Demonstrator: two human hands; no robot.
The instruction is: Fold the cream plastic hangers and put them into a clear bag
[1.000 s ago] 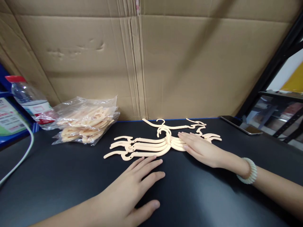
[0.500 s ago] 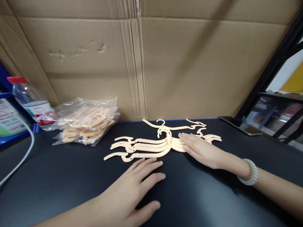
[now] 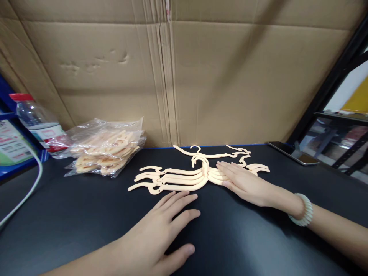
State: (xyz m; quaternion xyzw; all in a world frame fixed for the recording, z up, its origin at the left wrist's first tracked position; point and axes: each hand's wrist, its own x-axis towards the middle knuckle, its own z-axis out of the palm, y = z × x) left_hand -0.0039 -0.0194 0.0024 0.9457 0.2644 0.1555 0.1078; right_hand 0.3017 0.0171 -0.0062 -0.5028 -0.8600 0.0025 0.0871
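Several cream-coloured clothes hangers [image 3: 182, 182] lie overlapped in a stack on the black table, their hooks bunched near the middle. My right hand [image 3: 244, 182] rests flat over the right arms of the stack, fingers stretched out, hiding part of them. Just in front of the nearest hanger is my left hand [image 3: 169, 226], palm down with its fingers spread and holding nothing. Its fingertips come close to the hanger's lower edge; whether they touch it I cannot tell. Behind the stack, another hanger [image 3: 212, 155] lies near the table's back edge.
Clear plastic bags of cream-coloured hanger parts [image 3: 106, 147] are piled at the left, beside a red-capped bottle [image 3: 43, 128]. A white cable [image 3: 38, 180] curves along the left side. A phone [image 3: 293, 152] lies at the back right. Cardboard [image 3: 230, 76] stands behind the table [image 3: 71, 222].
The nearest hanger has shifted slightly away from me and to the right, closer against the stack. Both hands have hardly moved.
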